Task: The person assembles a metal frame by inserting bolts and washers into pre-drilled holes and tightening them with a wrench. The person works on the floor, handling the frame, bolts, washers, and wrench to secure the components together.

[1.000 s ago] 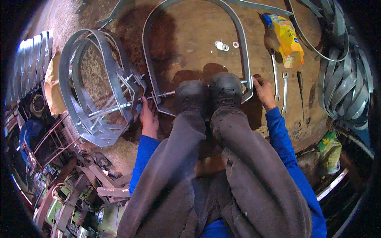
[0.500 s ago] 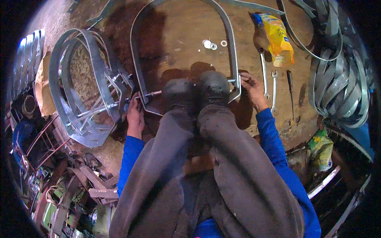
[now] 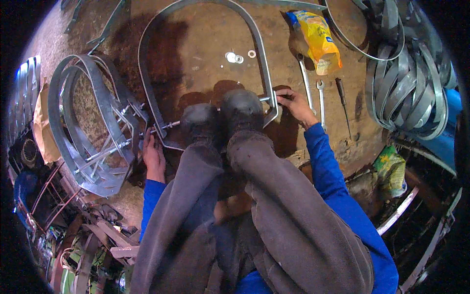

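A bent metal strap clamp [image 3: 143, 73], shaped like a large U, lies on the wooden board around my two boots. A threaded rod [image 3: 171, 124] crosses between its lower ends and passes partly behind the boots. My left hand [image 3: 154, 159] is closed at the rod's left end, just outside the strap; its fingertips are partly hidden. At the opposite end, my right hand [image 3: 296, 108] pinches the rod's tip where it comes out past the strap. Several washers [image 3: 234, 58] lie inside the loop.
Finished-looking strap clamps [image 3: 56, 98] stand at left beside brown paper [image 3: 45, 127]. Two wrenches [image 3: 321, 100], a screwdriver [image 3: 342, 100] and a yellow packet [image 3: 318, 39] lie to the right. Bundled metal straps [image 3: 409, 93] are piled at far right. Scrap [image 3: 105, 230] clutters the lower left.
The view has shifted, so most things sit farther left in the picture. Both hands stay at the rod's ends, and the right fingers have closed in on its tip.
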`<action>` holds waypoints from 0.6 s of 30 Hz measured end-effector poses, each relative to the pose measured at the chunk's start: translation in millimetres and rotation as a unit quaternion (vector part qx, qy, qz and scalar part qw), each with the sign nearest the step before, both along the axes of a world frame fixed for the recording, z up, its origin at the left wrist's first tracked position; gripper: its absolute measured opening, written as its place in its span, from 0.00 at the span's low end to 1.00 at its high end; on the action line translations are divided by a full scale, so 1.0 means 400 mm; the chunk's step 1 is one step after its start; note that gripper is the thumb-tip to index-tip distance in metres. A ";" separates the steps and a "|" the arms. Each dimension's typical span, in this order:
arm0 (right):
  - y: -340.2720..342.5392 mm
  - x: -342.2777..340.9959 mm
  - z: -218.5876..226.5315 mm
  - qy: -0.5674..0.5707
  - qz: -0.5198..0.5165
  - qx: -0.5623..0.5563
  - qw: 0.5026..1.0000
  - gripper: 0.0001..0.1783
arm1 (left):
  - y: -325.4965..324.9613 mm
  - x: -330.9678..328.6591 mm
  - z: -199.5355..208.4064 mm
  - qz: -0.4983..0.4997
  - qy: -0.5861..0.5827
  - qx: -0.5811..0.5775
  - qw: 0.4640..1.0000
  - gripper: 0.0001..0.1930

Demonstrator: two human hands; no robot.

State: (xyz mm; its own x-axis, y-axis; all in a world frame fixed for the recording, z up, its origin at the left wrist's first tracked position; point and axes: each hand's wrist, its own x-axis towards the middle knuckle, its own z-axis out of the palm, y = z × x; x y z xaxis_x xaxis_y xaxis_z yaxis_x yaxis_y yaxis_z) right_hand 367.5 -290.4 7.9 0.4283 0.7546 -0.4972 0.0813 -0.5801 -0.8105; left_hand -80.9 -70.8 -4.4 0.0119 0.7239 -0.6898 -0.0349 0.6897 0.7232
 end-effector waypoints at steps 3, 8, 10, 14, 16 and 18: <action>0.017 -0.005 0.010 0.083 -0.081 -0.063 0.991 0.10 | 0.024 0.018 0.027 0.048 -0.010 -0.041 0.998 0.24; 0.089 -0.030 0.067 -0.126 0.048 -0.236 0.962 0.11 | 0.035 0.028 0.018 0.000 0.064 -0.048 0.997 0.23; 0.040 -0.007 -0.013 -0.088 0.047 -0.176 0.979 0.15 | 0.038 -0.021 -0.036 -0.030 0.035 -0.011 0.999 0.24; -0.014 -0.001 -0.038 0.040 -0.010 0.032 0.999 0.24 | 0.009 0.056 0.046 -0.026 0.023 0.026 0.999 0.23; 0.014 -0.022 0.011 0.057 -0.049 0.010 0.997 0.24 | 0.011 0.031 0.036 0.032 -0.008 -0.012 0.999 0.22; 0.074 -0.026 0.073 0.013 -0.028 -0.168 0.985 0.18 | 0.020 0.008 0.016 0.037 0.021 -0.076 0.996 0.23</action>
